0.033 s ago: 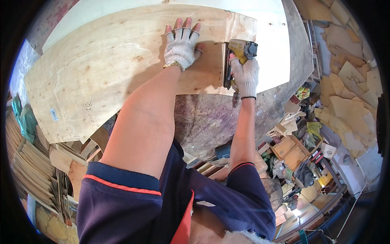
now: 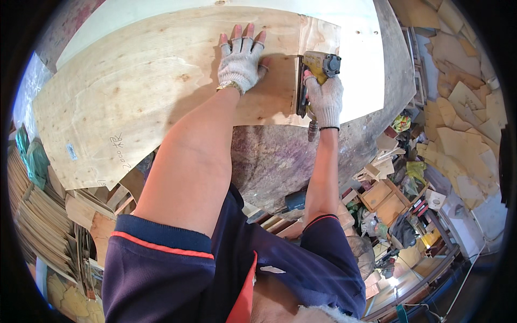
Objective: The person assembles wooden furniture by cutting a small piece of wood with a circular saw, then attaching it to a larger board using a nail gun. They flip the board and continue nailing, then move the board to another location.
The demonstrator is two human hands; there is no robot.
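My left hand (image 2: 240, 63), in a fingerless pale knit glove, lies flat with spread fingers on a curved-edged plywood sheet (image 2: 145, 81). To its right, my right hand (image 2: 326, 99), gloved the same way, is wrapped round the grip of a yellow and black air nail gun (image 2: 321, 63). The gun's long dark magazine lies along the seam between the sheet and a narrow plywood strip (image 2: 319, 37). A metal air fitting (image 2: 313, 131) sticks out below the grip. The gun's nose contact with the wood cannot be made out.
Both plywood pieces lie on a larger white panel (image 2: 363, 64) over a stained worktable (image 2: 269, 156). Stacked thin boards (image 2: 43, 226) stand at the lower left. Wood offcuts (image 2: 385, 196) and bags clutter the lower right, with flat cut pieces (image 2: 463, 140) heaped at far right.
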